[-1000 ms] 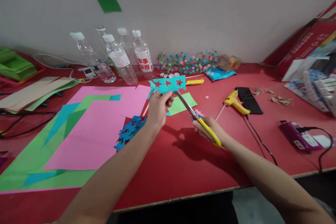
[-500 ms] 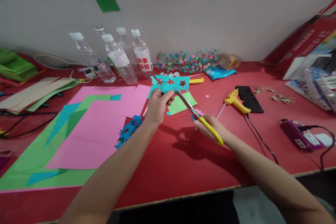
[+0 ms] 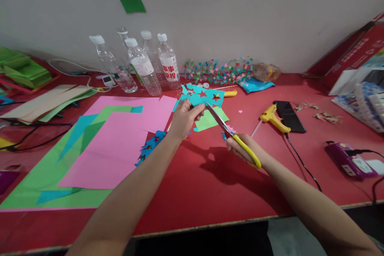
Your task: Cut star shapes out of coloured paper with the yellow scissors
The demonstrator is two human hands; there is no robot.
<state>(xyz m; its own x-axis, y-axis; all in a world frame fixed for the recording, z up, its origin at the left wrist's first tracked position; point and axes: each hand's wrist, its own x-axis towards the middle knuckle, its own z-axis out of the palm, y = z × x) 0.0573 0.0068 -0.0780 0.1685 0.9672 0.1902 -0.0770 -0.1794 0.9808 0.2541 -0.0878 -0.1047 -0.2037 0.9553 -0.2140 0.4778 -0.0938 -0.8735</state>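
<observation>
Blue paper (image 3: 196, 97) with star-shaped holes is pinched in my left hand (image 3: 185, 117), at the middle of the view. My right hand (image 3: 242, 148) is wrapped round yellow-handled scissors (image 3: 255, 159), whose blades point up and left to the paper's lower edge near my left fingertips. Under the blue paper lies a light green sheet (image 3: 212, 119) on the red table. Small pink and blue stars (image 3: 230, 129) are partly behind the scissors. A pile of blue cutouts (image 3: 152, 144) sits left of my left forearm.
Pink sheets (image 3: 112, 148) overlap green and blue ones on the left. Plastic bottles (image 3: 169, 66) and a star-covered bottle (image 3: 218, 71) stand or lie near the wall. At right are a yellow glue gun (image 3: 275, 119), a black phone (image 3: 290, 117) and a purple power socket (image 3: 349, 160).
The whole view has shifted, so the table items appear slightly further right. The blue paper has tilted a little in my left hand; both hands keep their hold.
</observation>
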